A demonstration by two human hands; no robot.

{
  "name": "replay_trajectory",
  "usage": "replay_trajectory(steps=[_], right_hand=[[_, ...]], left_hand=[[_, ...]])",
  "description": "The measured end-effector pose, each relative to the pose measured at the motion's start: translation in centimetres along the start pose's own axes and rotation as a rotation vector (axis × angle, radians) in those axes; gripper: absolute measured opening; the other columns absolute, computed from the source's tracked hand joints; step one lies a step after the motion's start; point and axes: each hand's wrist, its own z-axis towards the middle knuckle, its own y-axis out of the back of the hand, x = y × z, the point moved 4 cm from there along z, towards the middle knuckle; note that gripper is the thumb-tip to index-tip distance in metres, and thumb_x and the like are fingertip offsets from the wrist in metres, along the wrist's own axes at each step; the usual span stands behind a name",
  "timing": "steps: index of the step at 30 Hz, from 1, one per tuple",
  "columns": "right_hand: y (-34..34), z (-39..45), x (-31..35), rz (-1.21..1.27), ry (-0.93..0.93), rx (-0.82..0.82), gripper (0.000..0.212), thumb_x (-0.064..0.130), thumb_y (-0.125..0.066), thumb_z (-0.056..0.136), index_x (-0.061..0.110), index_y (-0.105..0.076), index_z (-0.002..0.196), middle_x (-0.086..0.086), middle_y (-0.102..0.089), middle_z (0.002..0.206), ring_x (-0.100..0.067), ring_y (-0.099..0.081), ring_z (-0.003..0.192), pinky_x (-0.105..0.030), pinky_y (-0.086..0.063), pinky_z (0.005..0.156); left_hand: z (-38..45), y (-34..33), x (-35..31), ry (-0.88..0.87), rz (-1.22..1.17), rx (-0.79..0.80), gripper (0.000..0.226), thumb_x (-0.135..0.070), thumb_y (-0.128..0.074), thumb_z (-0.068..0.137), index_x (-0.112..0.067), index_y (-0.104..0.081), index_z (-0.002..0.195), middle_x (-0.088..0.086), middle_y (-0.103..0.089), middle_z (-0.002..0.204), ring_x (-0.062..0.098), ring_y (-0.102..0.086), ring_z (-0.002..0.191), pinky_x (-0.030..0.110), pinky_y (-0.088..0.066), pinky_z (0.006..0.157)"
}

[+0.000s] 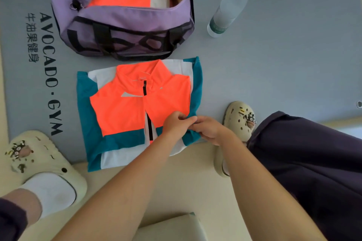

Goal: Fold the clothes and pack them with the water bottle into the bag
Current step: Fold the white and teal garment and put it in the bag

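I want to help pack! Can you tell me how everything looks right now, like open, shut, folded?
Bag: unzipped, with a folded orange and white garment inside.
Jacket: on the mat, partly folded, sleeves tucked in.
Bottle: lying on the mat beside the bag, green cap on.
Left hand: pinching the jacket's edge.
Right hand: pinching the same edge.

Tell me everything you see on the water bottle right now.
The water bottle is clear plastic with a green screw cap, closed, and a pale greenish label band near its base. It lies on its side on the grey mat, right of the purple bag and apart from it, cap pointing away from the person. Nothing touches it but the mat; neither hand is near.
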Motion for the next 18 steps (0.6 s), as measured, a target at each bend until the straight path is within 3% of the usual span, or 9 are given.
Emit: replay_trajectory(steps=[4, 5, 8, 10, 12, 16, 18], right_hand=[[1.3, 0.3, 1.5, -0.129, -0.095, 0.077, 0.028, 0.030, -0.071, 0.088, 0.010, -0.069, 0.107, -0.010, -0.073, 0.112, -0.024, -0.067, 0.107, -0.037, -0.053, 0.095], [2.0, 0.5, 2.4, -0.148, -0.089, 0.015, 0.034, 0.039, -0.072, 0.086, 0.011, -0.069, 0.105, -0.009, -0.074, 0.107, -0.023, -0.070, 0.100, -0.035, -0.055, 0.090], [3.9, 2.4, 5.9, -0.144, 0.044, -0.416, 0.038, 0.050, -0.072, 0.082, 0.015, -0.065, 0.095, -0.012, -0.075, 0.096, -0.018, -0.071, 0.078, -0.037, -0.059, 0.078], [3.9, 3.9, 8.1, -0.178, 0.092, -0.565, 0.039, 0.052, -0.075, 0.078, 0.018, -0.058, 0.088, -0.003, -0.070, 0.086, -0.014, -0.067, 0.073, -0.035, -0.060, 0.071], [3.1, 5.3, 9.6, -0.254, 0.079, -0.589, 0.038, 0.049, -0.077, 0.077, 0.018, -0.055, 0.082, 0.001, -0.065, 0.081, -0.014, -0.064, 0.071, -0.031, -0.057, 0.064], [1.8, 6.5, 10.7, -0.187, 0.072, -0.601, 0.023, 0.024, -0.075, 0.081, 0.011, -0.059, 0.092, -0.007, -0.067, 0.093, -0.024, -0.066, 0.086, -0.039, -0.057, 0.079], [0.5, 6.6, 11.3, -0.119, 0.106, -0.572, 0.031, 0.023, -0.076, 0.081, 0.009, -0.059, 0.102, -0.008, -0.067, 0.101, -0.023, -0.066, 0.089, -0.038, -0.058, 0.079]], left_hand=[[1.4, 1.4, 0.7, 0.001, -0.061, 0.003, 0.019, -0.029, -0.071, 0.086, -0.024, -0.060, 0.072, -0.009, -0.062, 0.071, 0.014, -0.059, 0.073, 0.024, -0.043, 0.062], [1.6, 1.6, 0.9, 0.001, -0.068, 0.015, 0.019, -0.028, -0.071, 0.086, -0.024, -0.061, 0.072, -0.008, -0.062, 0.070, 0.014, -0.058, 0.072, 0.025, -0.044, 0.062], [2.0, 2.0, 1.5, -0.019, -0.079, 0.042, 0.021, -0.026, -0.070, 0.089, -0.024, -0.061, 0.071, -0.009, -0.060, 0.067, 0.010, -0.055, 0.064, 0.024, -0.042, 0.061], [1.9, 2.3, 1.7, -0.044, -0.107, 0.051, 0.021, -0.025, -0.070, 0.089, -0.025, -0.061, 0.070, -0.011, -0.060, 0.066, 0.005, -0.053, 0.062, 0.017, -0.041, 0.058], [1.5, 2.8, 1.8, -0.083, -0.135, 0.042, 0.023, -0.021, -0.071, 0.088, -0.025, -0.061, 0.068, -0.012, -0.059, 0.066, 0.002, -0.051, 0.061, 0.009, -0.039, 0.056], [0.4, 4.8, 2.0, -0.164, -0.095, 0.005, 0.023, -0.019, -0.073, 0.086, -0.024, -0.062, 0.067, -0.013, -0.058, 0.067, -0.002, -0.050, 0.061, 0.009, -0.038, 0.060], [-0.1, 6.4, 2.8, -0.136, -0.166, 0.037, 0.023, -0.018, -0.072, 0.087, -0.024, -0.062, 0.067, -0.015, -0.058, 0.065, -0.005, -0.050, 0.059, 0.008, -0.038, 0.060]])
